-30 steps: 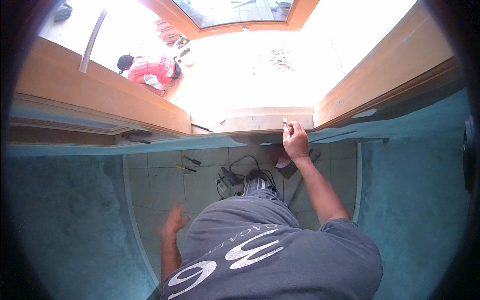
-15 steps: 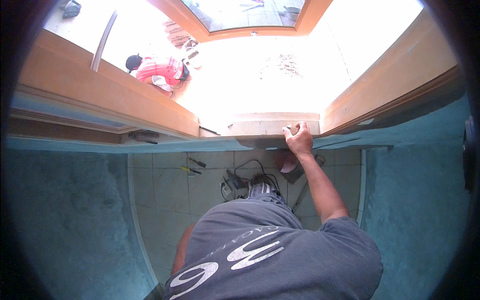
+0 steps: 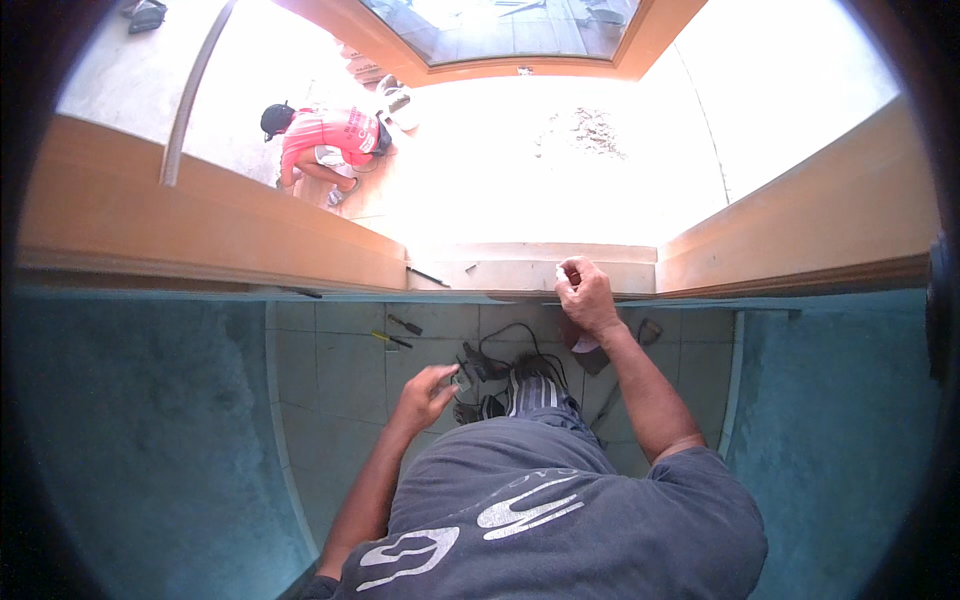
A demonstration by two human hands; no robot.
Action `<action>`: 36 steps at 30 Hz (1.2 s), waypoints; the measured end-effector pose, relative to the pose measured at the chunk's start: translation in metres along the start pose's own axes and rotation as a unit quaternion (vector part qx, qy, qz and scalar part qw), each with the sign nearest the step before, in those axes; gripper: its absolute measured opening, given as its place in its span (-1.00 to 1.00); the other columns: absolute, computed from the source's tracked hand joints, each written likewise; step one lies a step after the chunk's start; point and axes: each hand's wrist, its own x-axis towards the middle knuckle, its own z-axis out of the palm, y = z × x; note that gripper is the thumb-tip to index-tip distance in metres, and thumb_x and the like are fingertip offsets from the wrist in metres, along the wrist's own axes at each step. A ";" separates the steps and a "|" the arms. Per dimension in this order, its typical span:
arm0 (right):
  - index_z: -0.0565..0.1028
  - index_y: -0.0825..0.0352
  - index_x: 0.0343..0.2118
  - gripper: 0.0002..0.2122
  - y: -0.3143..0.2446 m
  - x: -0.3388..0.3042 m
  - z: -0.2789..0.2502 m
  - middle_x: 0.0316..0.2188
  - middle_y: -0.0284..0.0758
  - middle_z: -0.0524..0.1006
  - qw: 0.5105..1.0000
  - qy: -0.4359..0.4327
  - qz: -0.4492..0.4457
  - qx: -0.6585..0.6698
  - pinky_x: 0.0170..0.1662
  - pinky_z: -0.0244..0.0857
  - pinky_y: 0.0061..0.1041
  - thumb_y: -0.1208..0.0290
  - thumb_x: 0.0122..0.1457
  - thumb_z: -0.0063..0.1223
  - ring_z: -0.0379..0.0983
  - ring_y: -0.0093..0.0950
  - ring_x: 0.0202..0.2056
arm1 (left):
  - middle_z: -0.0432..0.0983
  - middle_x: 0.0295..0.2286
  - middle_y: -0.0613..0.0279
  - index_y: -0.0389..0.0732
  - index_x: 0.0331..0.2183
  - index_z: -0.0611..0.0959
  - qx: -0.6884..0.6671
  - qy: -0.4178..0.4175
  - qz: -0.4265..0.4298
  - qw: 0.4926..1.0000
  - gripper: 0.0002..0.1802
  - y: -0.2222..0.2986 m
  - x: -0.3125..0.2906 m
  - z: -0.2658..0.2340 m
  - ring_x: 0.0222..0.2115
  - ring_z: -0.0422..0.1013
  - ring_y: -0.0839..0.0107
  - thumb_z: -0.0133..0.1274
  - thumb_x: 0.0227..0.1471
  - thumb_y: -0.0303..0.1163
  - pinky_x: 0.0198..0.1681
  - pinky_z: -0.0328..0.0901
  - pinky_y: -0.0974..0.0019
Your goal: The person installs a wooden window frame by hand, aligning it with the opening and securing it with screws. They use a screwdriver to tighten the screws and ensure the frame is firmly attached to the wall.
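Observation:
My right hand (image 3: 586, 296) is raised at the wooden window sill (image 3: 520, 265), its thumb and fingers pinched on a small whitish piece (image 3: 563, 271) too small to name. My left hand (image 3: 425, 396) hovers in front of my body, below the sill. Its fingers are stretched and a little apart from the thumb, with nothing visible between them. On the sill, left of my right hand, lie a thin dark stick (image 3: 428, 276) and a tiny dark scrap (image 3: 471, 267).
An orange-brown casement (image 3: 450, 72) stands open outside. Beyond the left frame side (image 3: 230, 220) crouches a person in a red shirt (image 3: 335, 135). A corded power tool (image 3: 485, 362), a yellow-handled tool (image 3: 392, 340) and a scraper-like tool (image 3: 405, 325) lie on the tiled floor by my feet.
My left hand has come into view from below. My right hand has drawn slightly back and left along the sill, still pinching the whitish piece. The view has shifted a little.

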 end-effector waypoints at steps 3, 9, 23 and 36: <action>0.62 0.48 -0.16 -0.79 0.002 0.008 0.009 -0.28 0.01 0.65 0.998 0.001 -0.069 0.003 -0.10 0.51 -0.24 0.51 0.20 0.11 0.64 -0.09 -0.23 | 0.64 -0.11 0.02 -0.16 0.06 0.68 -0.012 0.003 0.085 0.996 -0.61 0.045 0.071 0.001 -0.19 0.63 0.15 0.25 0.18 -0.48 -0.14 0.50 0.20; 0.59 0.51 -0.18 -0.86 0.000 0.018 0.009 -0.26 -0.01 0.63 0.993 -0.053 -0.098 -0.021 -0.14 0.51 -0.23 0.61 0.23 0.09 0.63 -0.07 -0.24 | 0.63 -0.13 0.03 -0.23 0.04 0.68 -0.014 0.045 0.122 0.991 -0.61 0.076 0.176 0.027 -0.24 0.63 0.29 0.26 0.16 -0.52 -0.17 0.54 0.22; 0.64 0.40 -0.22 -0.82 0.006 0.025 0.036 -0.30 -0.18 0.62 0.967 0.021 -0.223 -0.123 -0.27 0.55 -0.28 0.59 0.08 0.25 0.63 -0.20 -0.30 | 0.59 -0.26 0.16 -0.23 -0.20 0.78 -0.015 0.154 0.180 0.972 -0.78 0.051 0.227 0.067 -0.27 0.57 0.24 0.33 0.03 -0.55 -0.22 0.48 0.23; 0.64 0.40 -0.28 -0.85 0.010 0.032 0.034 -0.38 -0.21 0.59 0.977 0.046 -0.199 -0.068 -0.34 0.48 -0.29 0.64 0.06 0.31 0.59 -0.23 -0.39 | 0.60 -0.32 0.21 -0.18 -0.24 0.81 -0.004 0.177 0.164 0.970 -0.79 0.053 0.230 0.071 -0.32 0.57 0.31 0.34 0.00 -0.57 -0.26 0.48 0.28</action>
